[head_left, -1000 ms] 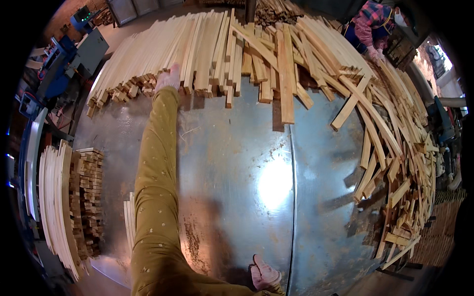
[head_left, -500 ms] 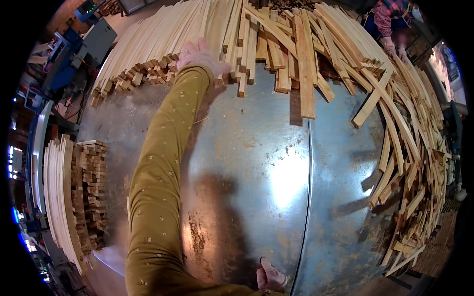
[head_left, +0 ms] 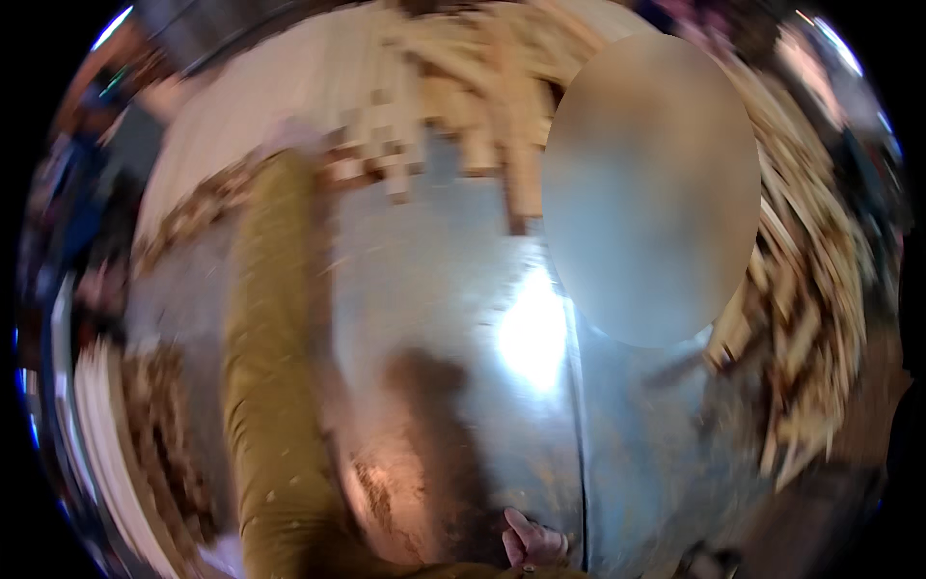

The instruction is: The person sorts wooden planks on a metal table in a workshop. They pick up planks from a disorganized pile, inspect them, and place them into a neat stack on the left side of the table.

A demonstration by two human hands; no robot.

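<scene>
My left arm, in an olive sleeve (head_left: pixel 273 367), stretches away over the metal table. Motion blurs my left hand (head_left: pixel 294 138), which lies at the near ends of the pale wooden strips (head_left: pixel 246 111); its fingers cannot be made out. Just to its right, more strips (head_left: pixel 391 125) end unevenly. At the near edge, low in the middle, my right hand (head_left: pixel 532 542) has its thumb raised and its other fingers curled. Whatever those fingers hold, if anything, is hidden.
The metal table (head_left: pixel 410 261) has a dark seam (head_left: pixel 581 454). A tangled heap of strips (head_left: pixel 820 241) lines the right side; a neat stack (head_left: pixel 111 415) stands at the left. Machinery (head_left: pixel 82 203) is beyond it. A smooth oval blur hides the upper right.
The view has swung, so the strips and table sit further left in the picture. My left hand stays by the strip ends, now blurred. The right hand has hardly moved.
</scene>
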